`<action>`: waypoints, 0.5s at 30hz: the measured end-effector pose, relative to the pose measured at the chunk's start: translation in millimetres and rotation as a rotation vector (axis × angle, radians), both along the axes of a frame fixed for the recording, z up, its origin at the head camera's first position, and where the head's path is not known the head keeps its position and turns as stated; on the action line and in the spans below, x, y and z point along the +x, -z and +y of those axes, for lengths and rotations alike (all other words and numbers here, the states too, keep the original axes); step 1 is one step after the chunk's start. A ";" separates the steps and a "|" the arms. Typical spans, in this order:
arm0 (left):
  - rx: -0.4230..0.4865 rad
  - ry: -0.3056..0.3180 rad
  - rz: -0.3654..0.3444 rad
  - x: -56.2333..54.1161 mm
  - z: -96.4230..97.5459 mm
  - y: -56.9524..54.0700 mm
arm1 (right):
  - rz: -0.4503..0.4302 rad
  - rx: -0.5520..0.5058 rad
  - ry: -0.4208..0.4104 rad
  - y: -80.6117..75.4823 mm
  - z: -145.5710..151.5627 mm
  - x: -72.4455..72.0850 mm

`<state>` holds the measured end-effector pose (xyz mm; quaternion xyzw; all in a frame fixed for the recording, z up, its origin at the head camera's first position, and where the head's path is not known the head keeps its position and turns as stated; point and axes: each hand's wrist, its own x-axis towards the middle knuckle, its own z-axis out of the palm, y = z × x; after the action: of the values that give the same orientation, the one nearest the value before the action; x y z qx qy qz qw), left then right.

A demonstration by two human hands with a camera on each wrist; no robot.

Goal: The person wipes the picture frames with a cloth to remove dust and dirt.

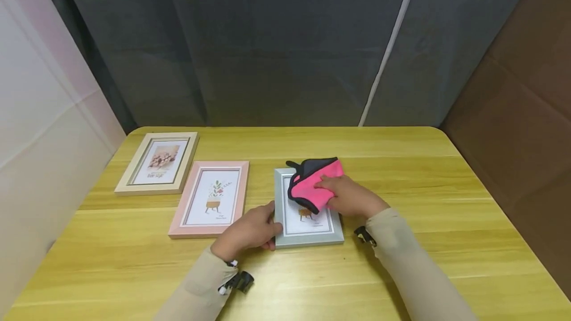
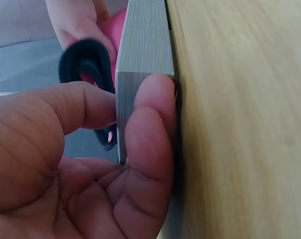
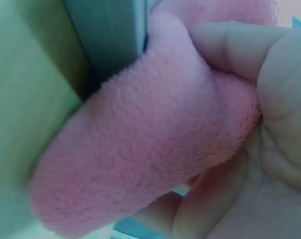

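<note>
A light grey-blue picture frame (image 1: 308, 240) lies face up on the wooden table in the head view. My left hand (image 1: 250, 232) grips its left side near the front corner, the thumb on the face and the fingertips along the outer edge (image 2: 145, 37). In my right hand (image 1: 350, 194) is a folded pink cloth (image 1: 308, 189) with black trim and a dark loop. This cloth covers the upper part of the picture. From the right wrist, the fluffy pink cloth (image 3: 140, 134) bulges past the frame's edge (image 3: 113, 35), held between thumb and fingers.
Left of the grey-blue frame lies a pink picture frame (image 1: 178, 231) with a plant print. A cream picture frame (image 1: 149, 189) lies farther back at the left, close beside the pink one. Dark fabric (image 1: 267, 48) hangs behind the wooden table (image 1: 415, 172).
</note>
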<state>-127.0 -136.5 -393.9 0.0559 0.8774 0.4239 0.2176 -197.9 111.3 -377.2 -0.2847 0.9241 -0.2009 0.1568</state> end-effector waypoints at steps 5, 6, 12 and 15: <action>0.005 -0.016 -0.011 -0.1 -1.3 0.2 | -0.004 0.008 0.003 3.5 -3.4 -8.7; 0.013 -0.020 -0.010 0.2 -1.1 0.3 | 0.003 0.014 0.004 4.1 -3.1 -6.3; 0.047 -0.026 0.004 2.7 1.6 0.1 | 0.024 0.017 -0.021 3.6 6.8 24.0; 0.035 -0.028 0.013 3.2 1.2 -0.9 | 0.045 -0.006 -0.091 1.9 13.3 41.7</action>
<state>-123.7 -135.3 -393.0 0.0502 0.8720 0.4417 0.2050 -156.2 124.5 -379.1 -0.3312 0.9129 -0.1899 0.1442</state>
